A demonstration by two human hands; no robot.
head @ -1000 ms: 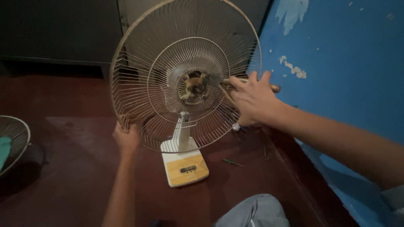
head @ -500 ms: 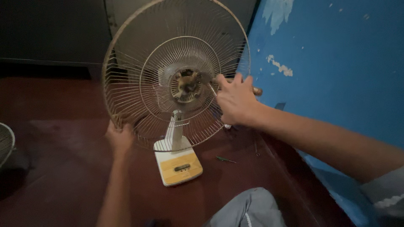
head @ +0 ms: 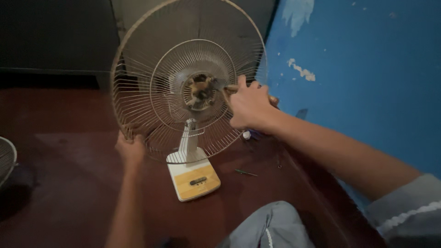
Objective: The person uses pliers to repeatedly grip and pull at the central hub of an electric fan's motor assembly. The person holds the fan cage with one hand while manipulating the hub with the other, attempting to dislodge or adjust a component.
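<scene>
**Fan guard being held at hub and rim**

A wire fan guard (head: 151, 87), standing upright on the dark red floor (head: 69, 183), is being gripped at its lower rim by the left hand (head: 131, 149). At the hub (head: 200, 92), a tool is being clasped by the closed right hand (head: 248, 105). A green screwdriver (head: 245, 172) is lying beside the base (head: 193, 177).

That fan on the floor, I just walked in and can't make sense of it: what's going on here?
A person sits over a table fan whose wire rear guard is bare, with no blade showing. The left hand grips the guard's lower rim. The right hand holds a tool with a wooden handle at the motor hub. A small green screwdriver lies on the dark red floor.
</scene>
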